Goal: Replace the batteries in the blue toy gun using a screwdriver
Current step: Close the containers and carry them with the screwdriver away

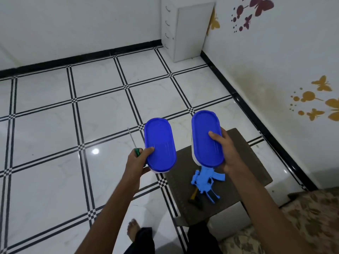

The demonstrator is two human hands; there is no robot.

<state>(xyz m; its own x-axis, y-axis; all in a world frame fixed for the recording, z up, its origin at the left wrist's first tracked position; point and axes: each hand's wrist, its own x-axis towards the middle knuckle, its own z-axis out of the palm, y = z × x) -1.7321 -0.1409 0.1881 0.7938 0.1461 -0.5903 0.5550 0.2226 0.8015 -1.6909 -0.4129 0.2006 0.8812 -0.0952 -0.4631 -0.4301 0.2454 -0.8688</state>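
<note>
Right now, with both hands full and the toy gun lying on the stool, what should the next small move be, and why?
Probably set both containers down. The left hand grips a blue-lidded container plus the screwdriver; the right hand holds the other container. The blue toy gun lies untouched on the stool.

1. Two blue-lidded containers: left container [160, 144] and right container [206, 138].
2. Two hands: left hand [136, 162] and right hand [226, 153].
3. One green-handled screwdriver [134, 143].
4. One blue toy gun [206, 184].
5. One small brown table [238, 180].
6. One white drawer cabinet [187, 28].
</note>
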